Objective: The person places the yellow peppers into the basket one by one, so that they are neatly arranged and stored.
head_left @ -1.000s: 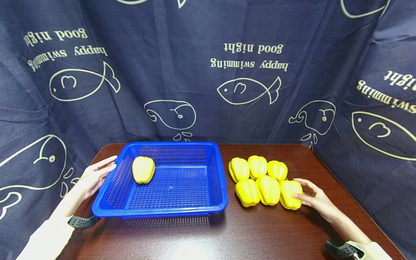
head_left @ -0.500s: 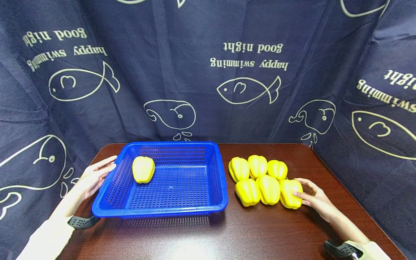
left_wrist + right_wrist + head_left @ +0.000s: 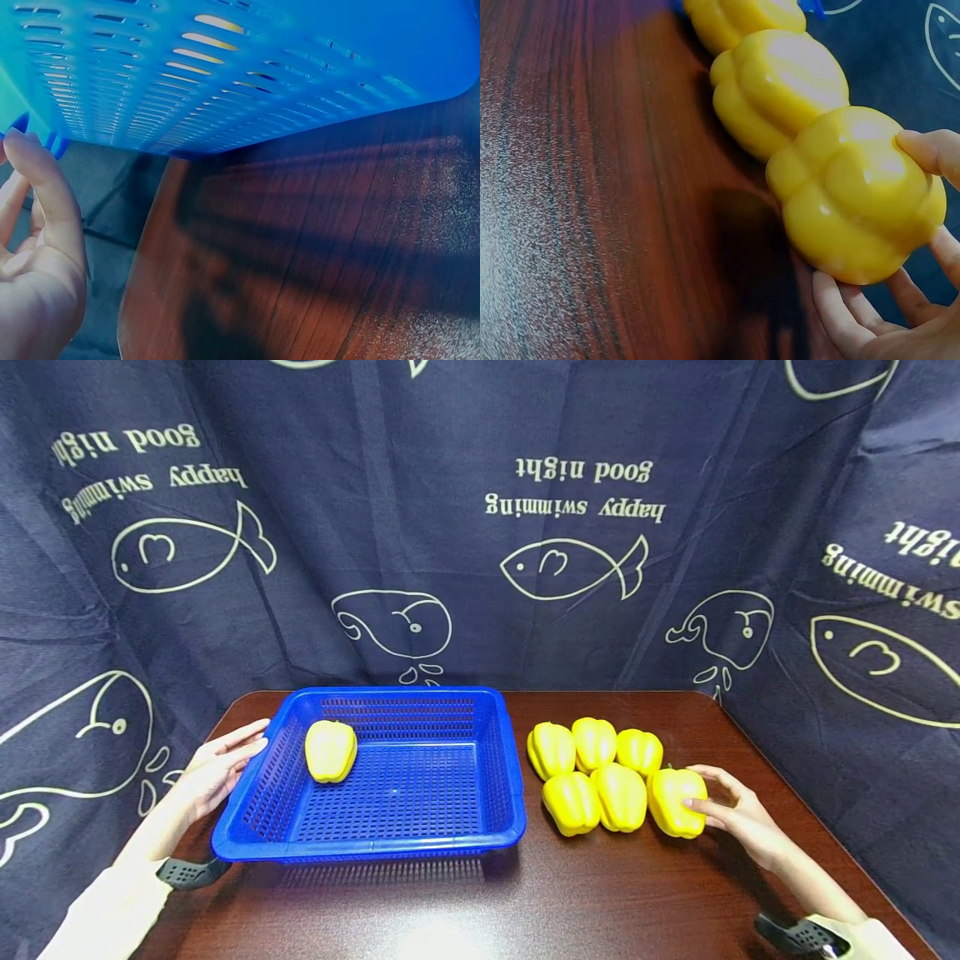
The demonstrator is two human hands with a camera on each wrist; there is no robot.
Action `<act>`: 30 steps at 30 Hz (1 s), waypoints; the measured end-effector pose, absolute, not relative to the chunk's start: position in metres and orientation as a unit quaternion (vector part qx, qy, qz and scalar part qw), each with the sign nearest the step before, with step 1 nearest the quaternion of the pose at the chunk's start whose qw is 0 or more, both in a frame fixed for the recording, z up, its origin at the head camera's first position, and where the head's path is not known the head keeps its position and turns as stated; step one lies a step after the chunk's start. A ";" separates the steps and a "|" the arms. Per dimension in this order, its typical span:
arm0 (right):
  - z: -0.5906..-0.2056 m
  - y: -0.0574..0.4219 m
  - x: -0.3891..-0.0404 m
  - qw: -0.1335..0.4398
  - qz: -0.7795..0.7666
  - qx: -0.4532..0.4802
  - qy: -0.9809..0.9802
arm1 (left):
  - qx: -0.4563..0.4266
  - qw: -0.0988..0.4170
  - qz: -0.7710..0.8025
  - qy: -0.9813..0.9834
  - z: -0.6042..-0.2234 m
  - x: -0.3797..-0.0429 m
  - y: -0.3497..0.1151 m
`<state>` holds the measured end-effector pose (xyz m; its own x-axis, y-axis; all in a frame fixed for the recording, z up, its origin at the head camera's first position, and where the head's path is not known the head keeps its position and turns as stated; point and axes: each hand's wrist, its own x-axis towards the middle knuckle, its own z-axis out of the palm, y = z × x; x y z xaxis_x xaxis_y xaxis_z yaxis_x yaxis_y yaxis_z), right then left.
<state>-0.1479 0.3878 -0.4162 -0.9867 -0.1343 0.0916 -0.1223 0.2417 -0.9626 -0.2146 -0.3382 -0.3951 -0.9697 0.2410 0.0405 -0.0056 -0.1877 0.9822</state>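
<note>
Yellow pepper [image 3: 677,802] in your right hand [image 3: 742,818] now sits a little farther right and back than half a second ago, nudged away from its row, with a slight gap opening beside its front neighbour. Your thumb presses one side while the fingers curl round the other, pinching it between them; the grip appears secure, and the pepper seems to be coming up, though you cannot be sure it is clear of the table [image 3: 600,893]. Against the earlier frame, the five other peppers [image 3: 622,797] lie where they did, just to its left. Your left hand [image 3: 213,770] is also unchanged, fingers fairly straight and slightly spread, tips touching the rim of the blue basket [image 3: 375,845], where one lone pepper [image 3: 331,752] rests towards the left
</note>
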 end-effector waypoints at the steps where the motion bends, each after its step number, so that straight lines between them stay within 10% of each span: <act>1: -0.415 0.388 -0.148 0.004 -0.613 -0.083 0.786 | 0.094 0.082 0.766 0.630 -0.395 -0.215 -0.338; 30: -0.367 0.366 -0.158 -0.034 -0.590 -0.148 0.793 | 0.095 0.078 0.762 0.636 -0.392 -0.213 -0.336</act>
<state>-0.1581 0.3662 -0.3667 -0.9537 -0.1945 0.2294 -0.2758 0.2608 -0.9252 -0.2125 -0.3365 -0.3921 -0.9697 0.2399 0.0458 0.0020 -0.1799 0.9837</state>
